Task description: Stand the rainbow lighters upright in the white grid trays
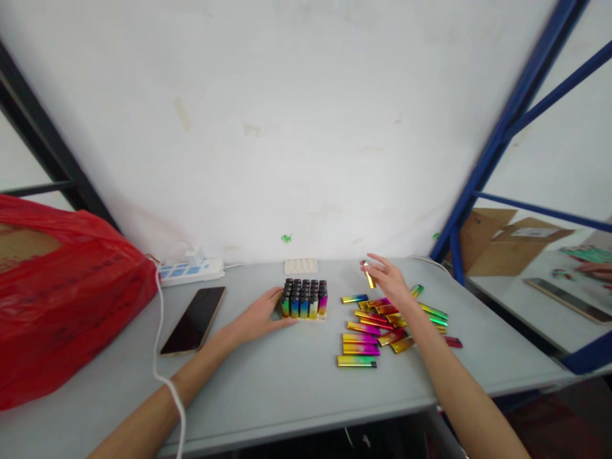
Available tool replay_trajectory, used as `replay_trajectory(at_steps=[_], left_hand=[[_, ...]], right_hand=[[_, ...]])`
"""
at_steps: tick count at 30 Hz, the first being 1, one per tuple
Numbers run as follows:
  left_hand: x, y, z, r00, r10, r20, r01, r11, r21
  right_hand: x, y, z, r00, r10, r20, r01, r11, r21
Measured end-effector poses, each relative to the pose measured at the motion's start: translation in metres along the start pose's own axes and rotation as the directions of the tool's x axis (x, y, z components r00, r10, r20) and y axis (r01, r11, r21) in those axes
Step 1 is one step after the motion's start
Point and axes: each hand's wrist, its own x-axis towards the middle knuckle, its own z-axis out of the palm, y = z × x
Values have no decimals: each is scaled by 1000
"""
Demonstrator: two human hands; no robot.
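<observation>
Near the middle of the grey table, several lighters [305, 299] stand upright in rows in a white tray [322, 316]. My left hand [262, 315] rests at the left side of this block, thumb and fingers spread around its near left corner. My right hand [388, 278] is raised over the table to the right, with a gold lighter [370, 276] pinched at its fingertips. Below and around my right forearm lies a loose pile of shiny coloured lighters [375, 319], lying flat in different directions.
A white tray [301, 266] lies by the wall. To the left are a phone [195, 320], a power strip [192, 271], a white cable [161, 319] and a red bag [71, 299]. Blue frame bars [488, 153] rise at right, with a cardboard box [516, 245] beyond.
</observation>
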Motion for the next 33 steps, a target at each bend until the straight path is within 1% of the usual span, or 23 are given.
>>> replay_trajectory(at_steps=[4, 8, 10, 13, 15, 16, 18, 20, 21, 24, 30, 32, 33], left_hand=[[0, 1, 0, 1000, -5, 6, 5, 1000, -10], [0, 4, -1, 999, -32, 13, 32, 999, 3], [-1, 4, -1, 999, -38, 17, 38, 999, 1], [-1, 4, 0, 999, -42, 18, 42, 999, -4], [-1, 3, 0, 999, -35, 3, 35, 999, -9], [-1, 2, 0, 1000, -29, -6, 29, 1000, -10], [-1, 1, 1, 1000, -25, -10, 25, 1000, -6], [-1, 1, 0, 999, -33, 2, 33, 999, 6], [-1, 1, 0, 999, -39, 8, 39, 999, 12], [-1, 2, -1, 999, -45, 19, 45, 999, 25], [0, 0, -1, 1000, -3, 10, 3, 999, 34], [0, -1, -1, 1000, 0, 3, 0, 1000, 30], [0, -1, -1, 1000, 1, 1, -1, 1000, 27]], right_hand=[[-13, -6, 24, 990, 104, 94, -114, 989, 96], [-21, -8, 40, 973, 146, 182, -176, 971, 160], [-26, -10, 45, 960, 159, 232, -195, 970, 143], [-32, -9, 52, 938, 181, 297, -197, 980, 27], [-34, -6, 56, 935, 166, 314, -152, 986, -68], [-35, -3, 58, 941, 141, 307, -109, 987, -119], [-36, 3, 63, 962, 58, 266, 5, 973, -231], [-36, 8, 66, 975, -40, 219, 116, 931, -346], [-37, 10, 68, 977, -75, 201, 150, 907, -394], [-37, 13, 70, 981, -104, 162, 169, 866, -471], [-39, 11, 72, 982, -149, 118, 189, 821, -539], [-41, 8, 72, 974, -175, 141, 224, 803, -552], [-42, 6, 73, 968, -180, 174, 247, 797, -551]])
